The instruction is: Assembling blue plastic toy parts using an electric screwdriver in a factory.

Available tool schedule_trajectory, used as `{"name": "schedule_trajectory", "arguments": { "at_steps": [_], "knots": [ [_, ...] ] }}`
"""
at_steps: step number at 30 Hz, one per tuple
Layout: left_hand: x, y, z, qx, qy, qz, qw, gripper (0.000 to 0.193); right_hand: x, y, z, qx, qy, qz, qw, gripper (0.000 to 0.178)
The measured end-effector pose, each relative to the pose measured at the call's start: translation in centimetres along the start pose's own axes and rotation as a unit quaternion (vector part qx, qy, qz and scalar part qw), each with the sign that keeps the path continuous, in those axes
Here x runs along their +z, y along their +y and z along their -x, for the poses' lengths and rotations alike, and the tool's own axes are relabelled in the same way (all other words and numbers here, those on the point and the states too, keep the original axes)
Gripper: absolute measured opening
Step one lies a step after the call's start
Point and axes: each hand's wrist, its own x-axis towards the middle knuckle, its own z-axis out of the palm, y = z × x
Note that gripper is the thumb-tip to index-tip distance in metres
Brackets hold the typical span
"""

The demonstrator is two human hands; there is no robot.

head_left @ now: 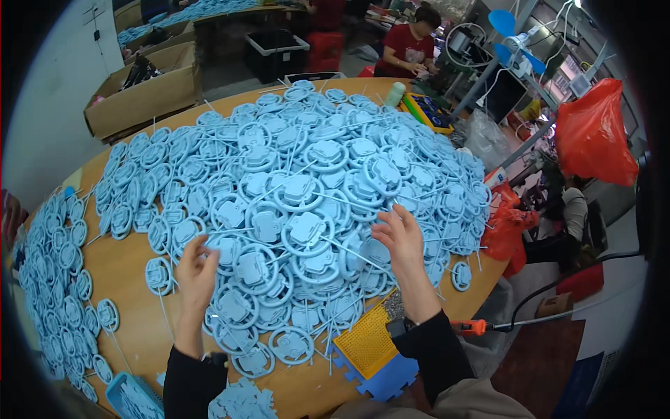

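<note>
Well, the left hand (195,274) and right hand (406,250) are over a big heap of blue round parts (307,188), fingers open and a bit bent. The heap goes to the tabletop's (125,269) far edge. A yellow tray (364,342) sits by the near edge.

Worktop (129,269), wooden, curved far edge. Large heap of light-blue ringed plastic parts (303,192) with thin rods, across its middle; smaller heap of like parts (66,300), left edge. Left hand (197,272), fingers parted, over the large heap's near left; right hand (400,244), likewise, near right. Near edge: yellow perforated tray (363,343), overlapping blue mat (392,377). Far edge, toward right: pale green bottle (395,94), yellow-rimmed tray (417,109).
</note>
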Motion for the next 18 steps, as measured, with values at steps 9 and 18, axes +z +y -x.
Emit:
{"name": "schedule_trajectory", "arguments": {
  "at_steps": [9, 18],
  "knots": [
    [-9.9, -2.6, 8.7, -0.053, 0.092, -0.021, 0.994, 0.029, 4.2, -14.8, 8.9, -0.472, -0.198, 0.08, 0.855, 0.052],
    [-9.7, 19.7, 12.2, 0.456, 0.227, -0.121, 0.852, 0.05, -10.9, -27.7, 14.7, -0.739, -0.078, 0.271, 0.613, 0.086]
  ]
}}
